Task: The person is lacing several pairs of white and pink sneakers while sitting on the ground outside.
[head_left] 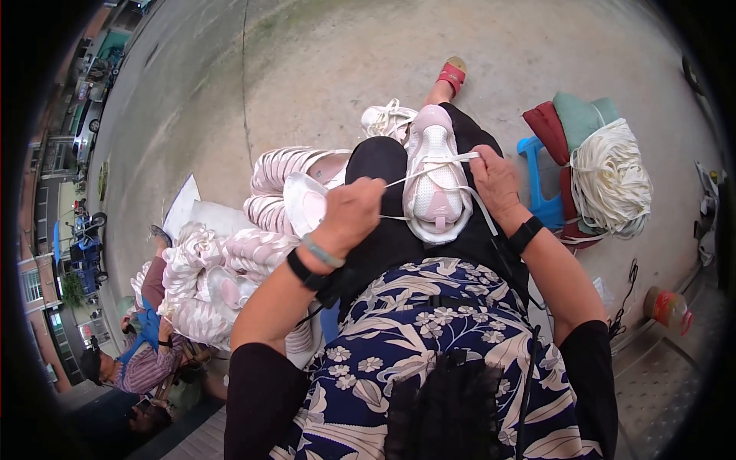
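A white and pale pink sneaker [437, 176] rests on my lap between my thighs, its toe pointing away from me. White shoelace [448, 159] runs through its upper eyelets, with strands drawn out to both sides. My left hand [351, 213], left of the shoe, is closed in a pinch on one strand, which stretches taut to the eyelets. On the right, my right hand [497, 180] pinches another strand close to the shoe's edge. A loose lace end hangs down beside the shoe's right side. Just past my left knee lies another white shoe [383, 121] with loops of lace on it.
Piled shoe uppers [295, 180] and more white shoes [203, 268] lie to my left. A blue stool [541, 184] at right stands beside folded cloths [584, 119] and a thick bundle of white laces [613, 178]. A plastic jar [667, 309] stands lower right. Another person [142, 356] sits at lower left.
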Available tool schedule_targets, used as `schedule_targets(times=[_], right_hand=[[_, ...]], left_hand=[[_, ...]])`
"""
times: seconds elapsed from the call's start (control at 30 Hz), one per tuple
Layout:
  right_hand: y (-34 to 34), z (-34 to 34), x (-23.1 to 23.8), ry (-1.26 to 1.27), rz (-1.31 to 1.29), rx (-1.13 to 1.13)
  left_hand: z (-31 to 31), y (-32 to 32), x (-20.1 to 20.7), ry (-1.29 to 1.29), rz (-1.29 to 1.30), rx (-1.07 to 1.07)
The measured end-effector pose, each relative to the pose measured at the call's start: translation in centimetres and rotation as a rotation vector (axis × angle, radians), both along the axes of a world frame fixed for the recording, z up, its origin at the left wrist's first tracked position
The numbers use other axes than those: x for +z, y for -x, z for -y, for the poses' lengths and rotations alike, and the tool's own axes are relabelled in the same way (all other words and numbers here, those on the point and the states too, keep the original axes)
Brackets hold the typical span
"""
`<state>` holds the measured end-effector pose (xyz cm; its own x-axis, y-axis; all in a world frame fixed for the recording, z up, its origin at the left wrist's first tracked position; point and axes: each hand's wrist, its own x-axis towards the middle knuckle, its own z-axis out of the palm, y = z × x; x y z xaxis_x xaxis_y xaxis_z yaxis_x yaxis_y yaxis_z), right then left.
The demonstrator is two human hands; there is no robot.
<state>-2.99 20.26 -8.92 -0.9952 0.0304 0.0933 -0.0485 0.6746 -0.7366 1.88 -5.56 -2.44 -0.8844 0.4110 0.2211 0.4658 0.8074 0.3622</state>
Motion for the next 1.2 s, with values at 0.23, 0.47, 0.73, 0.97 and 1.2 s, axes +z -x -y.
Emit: schedule_targets(times=[0.23, 0.47, 0.73, 0.97, 1.2], right_hand=[[-2.0, -0.6, 1.4, -0.008, -0.044, 0.254], [-5.0, -2.3, 3.7, -0.001, 0.129, 0.42], [-3.5, -7.6, 4.2, -0.365, -0.108, 0.422], [-4.5, -8.9, 4.9, 0.322, 0.578, 0.305], [-7.8, -17.9, 2.8, 0.107, 0.34, 0.212]], left_hand=[[9.5, -6.8, 2.5, 0.291, -0.11, 0.116], [7.5, -7.0, 3.6, 0.228, -0.144, 0.128], [7.9, -5.8, 5.6, 0.32, -0.308, 0.038], [12.0, -7.5, 3.6, 0.389, -0.173, 0.199], [18.8, -9.5, 1.1, 0.476, -0.163, 0.422]])
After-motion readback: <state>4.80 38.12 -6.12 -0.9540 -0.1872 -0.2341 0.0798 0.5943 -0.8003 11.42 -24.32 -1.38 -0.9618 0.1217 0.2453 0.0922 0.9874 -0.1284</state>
